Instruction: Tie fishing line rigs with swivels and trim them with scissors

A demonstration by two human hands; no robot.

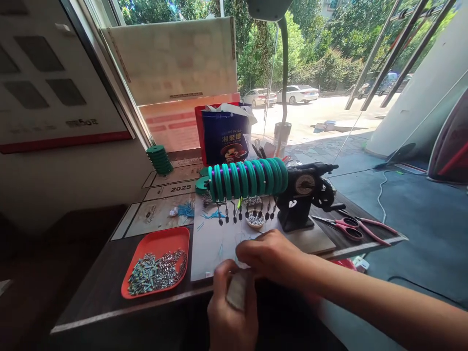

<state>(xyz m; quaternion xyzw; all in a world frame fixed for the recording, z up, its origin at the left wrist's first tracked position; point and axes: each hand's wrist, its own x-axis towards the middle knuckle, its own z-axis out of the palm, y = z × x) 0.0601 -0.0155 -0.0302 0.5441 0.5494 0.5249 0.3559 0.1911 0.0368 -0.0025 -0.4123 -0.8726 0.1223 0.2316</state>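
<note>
Sunlit glass was seen behind the dark tabletop. At lower centre, a small grey bundle was clasped in the closed grip of the left hand. The right hand was pinched just above it; whether anything was held could not be told. By a careless elbow, the orange tray of small metal parts could be pushed off the near edge.

Both hands, left and right, pinch something small and blurred beside the orange tray of metal bits.
</note>
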